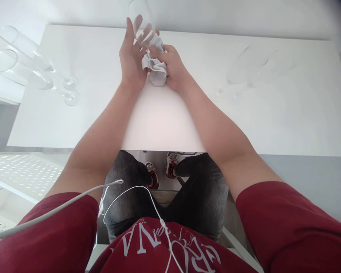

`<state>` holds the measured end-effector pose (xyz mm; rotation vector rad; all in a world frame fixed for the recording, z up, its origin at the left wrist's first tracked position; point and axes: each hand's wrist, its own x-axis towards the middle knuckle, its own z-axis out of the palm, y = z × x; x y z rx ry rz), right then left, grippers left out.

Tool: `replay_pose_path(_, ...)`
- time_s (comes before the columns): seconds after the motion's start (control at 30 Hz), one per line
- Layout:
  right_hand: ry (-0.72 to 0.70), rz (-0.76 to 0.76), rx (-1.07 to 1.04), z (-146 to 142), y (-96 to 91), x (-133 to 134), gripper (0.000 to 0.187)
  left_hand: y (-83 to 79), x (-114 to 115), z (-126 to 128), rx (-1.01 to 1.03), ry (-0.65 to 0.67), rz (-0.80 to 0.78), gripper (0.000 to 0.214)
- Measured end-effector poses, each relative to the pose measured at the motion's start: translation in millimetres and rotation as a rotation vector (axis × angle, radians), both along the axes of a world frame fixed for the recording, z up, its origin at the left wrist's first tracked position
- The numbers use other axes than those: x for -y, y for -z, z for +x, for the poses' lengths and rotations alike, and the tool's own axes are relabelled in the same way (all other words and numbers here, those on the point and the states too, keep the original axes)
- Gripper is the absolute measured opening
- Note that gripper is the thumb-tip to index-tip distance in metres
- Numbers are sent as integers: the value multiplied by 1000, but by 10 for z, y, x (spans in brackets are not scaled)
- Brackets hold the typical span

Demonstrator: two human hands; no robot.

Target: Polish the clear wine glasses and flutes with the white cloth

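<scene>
A clear stemmed glass (140,17) is between my hands near the far edge of the table. My left hand (133,57) cradles its bowl, with the fingers showing through the glass and the thumb along the left side. In my right hand (172,62) is a crumpled pale grey cloth (156,66), bunched around the stem and the foot end. The cloth and fingers hide most of the stem. Part of the cloth hangs below, close to the tabletop.
Two tall stemmed glasses (31,68) stand on the left of the white table (165,121). Faint, clear glasses (238,74) are on the right side. A perforated white rack (25,170) is at lower left. White cables (59,208) cross my lap.
</scene>
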<state>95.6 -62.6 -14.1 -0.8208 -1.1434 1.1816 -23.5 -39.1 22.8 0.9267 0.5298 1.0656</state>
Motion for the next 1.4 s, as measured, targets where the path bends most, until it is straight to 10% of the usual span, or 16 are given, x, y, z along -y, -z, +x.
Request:
replay_pose_path(0.27, 45, -80, -51, -23, -42, 8, 58, 168, -136, -28, -67, -162, 197, 18)
replay_pose_path(0.4, 7, -91, -43, -11, -65, 21, 68, 151, -109, -42, -3, 31, 180, 28)
replay_pose_path(0.67, 48, -81, -48, -40, -94, 60, 47, 167, -138, -37, -98, -179, 239, 15)
replay_pose_path(0.83, 67, -70, -33, -44, -102, 44, 38, 131, -94, -43, 18, 56, 194, 26)
replay_pose_path(1.0, 50, -43, -28, -34, -95, 63, 39, 168, -128, -27, -39, -150, 261, 14)
replay_pose_path(1.2, 10, -34, -61, -8, -64, 21, 50, 227, -263, -34, -13, 12, 235, 33)
replay_pose_path(1.4, -9, -32, -28, 1, -66, 13, 63, 227, -276, -24, -119, -208, 236, 12)
